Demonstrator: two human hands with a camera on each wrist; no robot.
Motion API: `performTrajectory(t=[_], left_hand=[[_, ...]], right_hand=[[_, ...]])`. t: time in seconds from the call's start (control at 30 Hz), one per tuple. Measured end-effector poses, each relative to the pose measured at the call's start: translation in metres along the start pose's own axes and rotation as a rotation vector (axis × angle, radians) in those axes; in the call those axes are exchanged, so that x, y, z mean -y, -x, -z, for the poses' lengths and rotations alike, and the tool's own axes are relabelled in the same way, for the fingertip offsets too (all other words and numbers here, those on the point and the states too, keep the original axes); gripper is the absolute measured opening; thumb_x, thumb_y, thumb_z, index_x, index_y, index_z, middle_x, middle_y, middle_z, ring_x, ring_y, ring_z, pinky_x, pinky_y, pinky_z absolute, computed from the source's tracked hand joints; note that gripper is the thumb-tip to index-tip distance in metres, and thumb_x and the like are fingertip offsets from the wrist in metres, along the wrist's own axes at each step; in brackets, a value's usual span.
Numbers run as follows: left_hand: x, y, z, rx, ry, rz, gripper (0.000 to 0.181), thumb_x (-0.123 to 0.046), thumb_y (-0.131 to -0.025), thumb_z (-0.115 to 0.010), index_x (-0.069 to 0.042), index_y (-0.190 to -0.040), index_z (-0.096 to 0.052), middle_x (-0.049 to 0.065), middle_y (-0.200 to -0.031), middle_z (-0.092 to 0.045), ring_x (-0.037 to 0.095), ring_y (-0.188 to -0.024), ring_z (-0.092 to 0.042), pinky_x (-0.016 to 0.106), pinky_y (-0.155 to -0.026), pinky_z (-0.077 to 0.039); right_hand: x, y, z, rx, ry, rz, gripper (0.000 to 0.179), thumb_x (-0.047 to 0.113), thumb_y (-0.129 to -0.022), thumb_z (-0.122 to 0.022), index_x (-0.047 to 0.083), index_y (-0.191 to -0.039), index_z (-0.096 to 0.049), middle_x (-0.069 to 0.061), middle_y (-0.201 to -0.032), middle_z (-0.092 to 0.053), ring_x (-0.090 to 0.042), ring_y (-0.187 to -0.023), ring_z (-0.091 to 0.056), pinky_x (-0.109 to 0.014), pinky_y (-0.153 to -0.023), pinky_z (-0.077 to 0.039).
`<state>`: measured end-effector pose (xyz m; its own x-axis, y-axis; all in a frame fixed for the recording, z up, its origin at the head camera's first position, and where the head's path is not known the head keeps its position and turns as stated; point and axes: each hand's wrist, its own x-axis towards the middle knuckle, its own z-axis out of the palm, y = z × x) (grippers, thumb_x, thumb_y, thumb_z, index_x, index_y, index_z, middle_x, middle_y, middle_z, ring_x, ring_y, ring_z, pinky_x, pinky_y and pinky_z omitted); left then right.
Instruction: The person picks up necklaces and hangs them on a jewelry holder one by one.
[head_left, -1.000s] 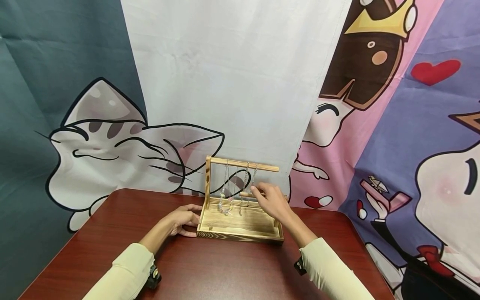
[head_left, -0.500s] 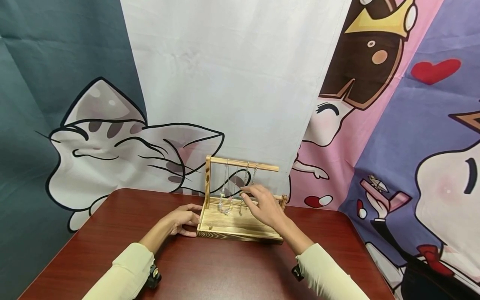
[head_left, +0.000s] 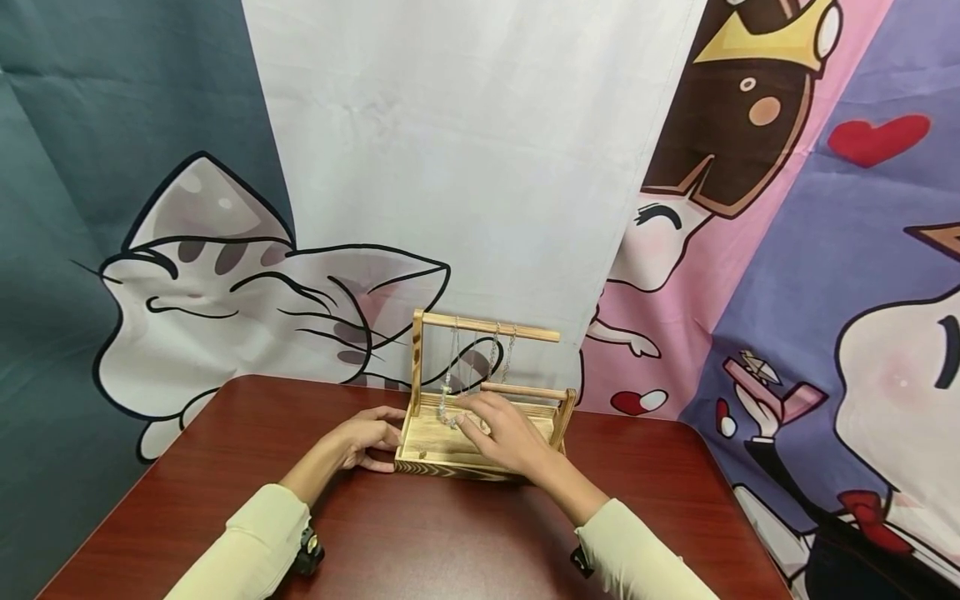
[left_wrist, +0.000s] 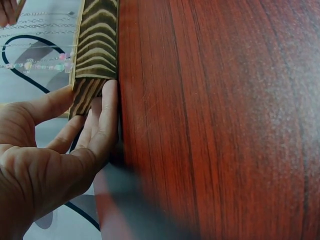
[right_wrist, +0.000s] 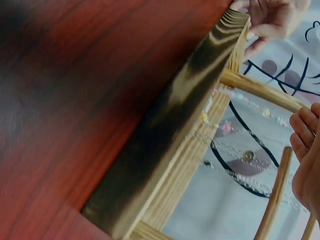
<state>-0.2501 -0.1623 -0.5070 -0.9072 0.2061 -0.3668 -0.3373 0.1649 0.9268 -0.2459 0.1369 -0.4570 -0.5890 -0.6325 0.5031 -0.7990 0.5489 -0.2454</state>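
A wooden jewelry stand [head_left: 427, 468] with a shallow tray and two rods sits on the table. My left hand [head_left: 367, 439] grips its left end, thumb and fingers on either side of the corner in the left wrist view. From the upper rod [head_left: 517, 331] hang a pastel bead necklace [right_wrist: 255, 105] and several thin silver chains [head_left: 511, 354]. My right hand [head_left: 502, 429] hovers over the tray with loosely bent fingers, fingertips close to the bead necklace and nothing in its grasp. It hides part of the tray and the lower ends of some chains.
A shorter, lower rod [head_left: 528, 390] juts from the stand's right post [head_left: 564, 417]. One small brownish piece [head_left: 423, 455] lies in the tray's front left corner. Behind the red-brown table [head_left: 420, 533] hangs a printed cartoon cloth [head_left: 480, 167].
My right hand has moved left and down from the lower rod to over the tray beside the bead necklace. The left hand stays on the stand's left end.
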Motion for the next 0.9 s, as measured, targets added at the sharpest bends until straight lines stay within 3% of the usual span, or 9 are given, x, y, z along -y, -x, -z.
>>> performTrajectory(t=[0.23, 0.9], left_hand=[[-0.002, 0.000, 0.000, 0.009, 0.002, 0.004, 0.072, 0.006, -0.094, -0.062, -0.001, -0.164, -0.045, 0.027, -0.136, -0.068, 0.027, -0.107, -0.075, 0.050, -0.080, -0.071], [-0.003, 0.003, -0.001, 0.002, -0.006, 0.015, 0.071, 0.005, -0.096, -0.062, 0.000, -0.164, -0.044, 0.027, -0.138, -0.068, 0.028, -0.111, -0.075, 0.049, -0.082, -0.071]], right_hand=[[0.004, 0.001, -0.018, 0.102, -0.049, 0.003, 0.040, 0.029, -0.115, -0.059, 0.006, -0.144, -0.075, -0.016, -0.146, -0.077, -0.036, -0.142, -0.070, -0.055, -0.122, -0.057], [0.018, 0.006, -0.069, 0.387, -0.046, -0.121, 0.059, 0.053, -0.118, -0.048, 0.015, -0.160, -0.064, -0.005, -0.159, -0.069, -0.022, -0.151, -0.064, -0.040, -0.129, -0.052]])
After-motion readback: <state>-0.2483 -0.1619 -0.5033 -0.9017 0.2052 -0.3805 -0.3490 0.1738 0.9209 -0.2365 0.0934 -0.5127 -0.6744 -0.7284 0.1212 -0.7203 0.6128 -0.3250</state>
